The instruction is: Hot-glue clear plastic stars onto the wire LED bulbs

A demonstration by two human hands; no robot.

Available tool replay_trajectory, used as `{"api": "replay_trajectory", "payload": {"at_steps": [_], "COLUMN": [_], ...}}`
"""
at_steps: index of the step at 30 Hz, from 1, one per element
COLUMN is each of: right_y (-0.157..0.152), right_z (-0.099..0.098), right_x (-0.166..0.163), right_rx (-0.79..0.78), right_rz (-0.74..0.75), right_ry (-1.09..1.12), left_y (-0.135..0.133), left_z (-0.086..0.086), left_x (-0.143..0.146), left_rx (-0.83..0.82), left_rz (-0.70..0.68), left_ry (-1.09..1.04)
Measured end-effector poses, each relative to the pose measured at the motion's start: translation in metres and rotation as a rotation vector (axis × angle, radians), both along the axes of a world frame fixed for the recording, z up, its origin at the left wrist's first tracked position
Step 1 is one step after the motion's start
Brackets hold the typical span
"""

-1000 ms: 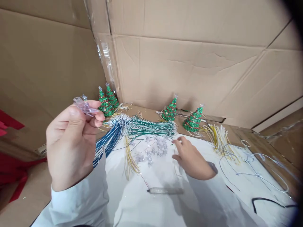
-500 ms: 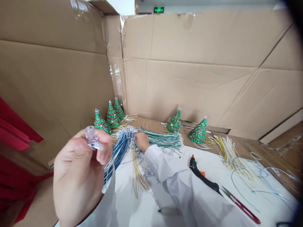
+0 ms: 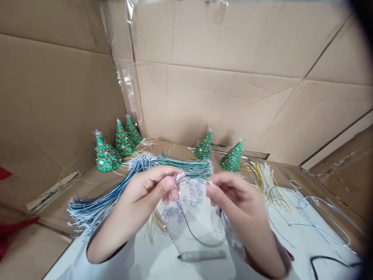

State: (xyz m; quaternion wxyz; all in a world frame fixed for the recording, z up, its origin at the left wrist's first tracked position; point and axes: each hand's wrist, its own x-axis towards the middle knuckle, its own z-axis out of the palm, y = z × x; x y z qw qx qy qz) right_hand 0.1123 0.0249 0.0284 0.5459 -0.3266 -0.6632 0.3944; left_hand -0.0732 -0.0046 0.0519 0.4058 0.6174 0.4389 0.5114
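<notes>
Near the middle of the view, my left hand pinches a small clear plastic piece between thumb and fingers. Its exact shape is partly covered by the fingertips. To the right, my right hand is closed at the fingertips on the pale tip of a thin wire. A dark wire hangs in a loop below and between both hands. A short gap separates the two hands. Beneath them, several clear plastic pieces lie on the white table.
Bundles of blue wires, green wires and yellow-white wires lie around. Several small green Christmas trees stand along the cardboard wall. A grey pen-like tool lies in front; loose wire coils spread at right.
My right hand has come back from the wire bundles with a dark wire. My left hand has moved right and lower with the clear piece, toward my right hand. The view has tilted down.
</notes>
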Motion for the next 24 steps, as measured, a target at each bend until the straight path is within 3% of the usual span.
{"api": "replay_trajectory", "payload": {"at_steps": [4,11,16,24], "right_y": [-0.027,-0.014,-0.01,-0.01], "right_z": [0.001,-0.005,-0.001,0.0], "right_x": [0.031,0.033,0.037,0.038], "right_rx": [0.136,0.375,0.453,0.498], "right_rz": [-0.02,-0.211,-0.124,-0.088], "right_ry": [-0.154,-0.176,-0.298,-0.347], "left_y": [0.003,-0.002,-0.004,-0.008], "left_z": [-0.007,-0.009,-0.007,-0.005], "left_x": [0.016,0.026,0.028,0.026], "left_rx": [-0.016,-0.017,0.009,-0.02], "left_rz": [-0.048,-0.078,-0.164,-0.182], "left_ry": [0.06,0.229,0.315,0.413]}}
